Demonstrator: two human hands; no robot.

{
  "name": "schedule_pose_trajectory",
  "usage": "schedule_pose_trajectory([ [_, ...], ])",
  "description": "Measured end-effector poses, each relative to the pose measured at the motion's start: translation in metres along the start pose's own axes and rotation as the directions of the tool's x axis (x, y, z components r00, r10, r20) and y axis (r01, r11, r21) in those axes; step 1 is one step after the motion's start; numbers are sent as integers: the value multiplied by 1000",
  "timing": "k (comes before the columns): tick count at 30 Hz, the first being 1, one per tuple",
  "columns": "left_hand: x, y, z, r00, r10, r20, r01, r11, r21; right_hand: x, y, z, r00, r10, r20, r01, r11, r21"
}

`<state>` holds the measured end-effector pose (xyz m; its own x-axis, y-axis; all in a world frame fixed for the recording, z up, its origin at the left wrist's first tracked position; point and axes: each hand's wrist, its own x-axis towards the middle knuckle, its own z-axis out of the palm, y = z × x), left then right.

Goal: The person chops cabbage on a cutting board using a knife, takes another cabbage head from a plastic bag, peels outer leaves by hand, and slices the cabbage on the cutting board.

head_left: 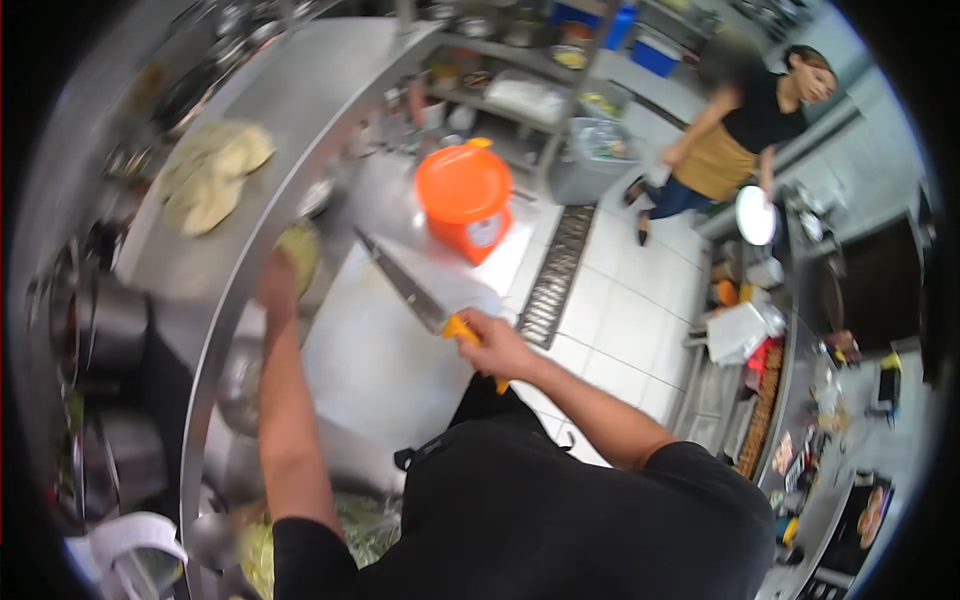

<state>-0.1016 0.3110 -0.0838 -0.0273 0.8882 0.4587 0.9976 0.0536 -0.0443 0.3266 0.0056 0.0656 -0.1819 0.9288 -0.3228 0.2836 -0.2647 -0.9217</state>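
Note:
My right hand [495, 348] is closed around the yellow handle of a large kitchen knife [405, 287]. Its blade points up and to the left, over a white cutting board [375, 345]. Under the edge of the raised steel shelf, my left hand [277, 280] is at a blurred, rounded yellow-green thing [300, 252], whose kind I cannot make out. The fingers of that hand are smeared and partly hidden, so their grip does not show. Beyond the board stands an orange tub with a lid [463, 185].
A crumpled cream cloth [210, 175] lies on the steel shelf [310, 60]. Metal pots [120, 330] stand at left, and a steel bowl [240, 385] sits beside my left forearm. Across the tiled floor, a person in an apron [725, 150] holds a white plate [755, 215] near a grey bin [590, 165].

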Motion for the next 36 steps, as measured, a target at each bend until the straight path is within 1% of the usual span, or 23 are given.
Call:
schedule_pose_trajectory([
  [1, -4, -2, -14, 1000, 18, -21, -19, 999, -42, -1, 15, -2, 999, 38, -9, -38, 999, -7],
  [2, -6, 0, -26, 998, 34, -48, -38, 996, -81, -5, 22, -8, 1000, 19, -9, -20, 999, -30],
  [3, -9, 4, -40, 996, 41, -73, -50, 991, -123, -4, 32, -8, 999, -21, -45, 16, 992, -122],
  [4, -12, 8, -55, 998, 31, -58, -40, 987, -154, 1, 50, -4, 983, -158, -99, 142, 979, -147],
  [5, -14, 14, -72, 999, 23, -31, -28, 985, -168, 2, 48, -3, 982, -155, -111, 134, 975, -176],
  [6, -16, 31, -113, 980, -60, 188, 83, 989, -119, 5, 49, -2, 983, -144, -114, 120, 974, -191],
  [9, -12, 21, -94, 902, 123, 414, 39, 932, -361, 19, 55, 4, 984, -153, -97, 126, 963, -237],
  [12, -15, 22, -92, 884, 202, 421, -45, 934, -354, 38, 63, 16, 970, -207, -128, 170, 953, -252],
  [14, -15, 17, -69, 917, 249, 311, -170, 951, -259, 53, 72, 20, 969, -219, -110, 182, 943, -277],
  [15, -19, 11, -59, 935, 278, 219, -218, 941, -260, 61, 85, 27, 959, -248, -140, 202, 938, -283],
  [16, -22, -19, 1, 844, 536, 19, -536, 843, 52, 68, 94, 31, 948, -279, -155, 227, 930, -288],
  [17, -25, 5, -39, 958, 257, 126, -240, 961, -135, 67, 87, 29, 979, -176, -103, 139, 945, -295],
  [18, -16, -13, -25, 946, 253, 204, -212, 956, -204, 66, 79, 31, 981, -156, -115, 109, 936, -335],
  [20, -22, 16, -73, 969, -13, 248, 99, 936, -339, 67, 78, 32, 984, -152, -94, 114, 940, -321],
  [22, -22, 18, -88, 955, -12, 298, 88, 965, -246, 67, 78, 36, 994, -84, -76, 63, 967, -248],
  [24, -16, 4, -95, 962, -25, 273, 110, 946, -304, 70, 83, 37, 994, -79, -70, 61, 972, -226],
  [28, -5, -8, -110, 994, 106, -37, -112, 943, -313, 69, 88, 35, 993, -86, -79, 66, 971, -228],
  [29, -7, -9, -108, 993, 119, -19, -119, 946, -301, 71, 94, 36, 986, -147, -81, 122, 959, -255],
  [30, -9, -12, -103, 991, 132, -2, -127, 949, -290, 69, 89, 36, 993, -96, -69, 78, 970, -231],
  [32, -12, -18, -103, 983, 106, 150, -69, 969, -235, 63, 65, 33, 999, -7, -40, 0, 982, -189],
  [33, -14, -18, -106, 976, 94, 198, -52, 977, -206, 65, 67, 34, 995, -81, -49, 71, 981, -180],
  [34, -16, -18, -109, 966, 81, 246, -38, 984, -175, 65, 69, 34, 997, -58, -41, 50, 985, -164],
  [36, -11, -18, -108, 984, 41, 171, -8, 982, -190, 65, 69, 33, 1000, -16, -26, 13, 990, -138],
])
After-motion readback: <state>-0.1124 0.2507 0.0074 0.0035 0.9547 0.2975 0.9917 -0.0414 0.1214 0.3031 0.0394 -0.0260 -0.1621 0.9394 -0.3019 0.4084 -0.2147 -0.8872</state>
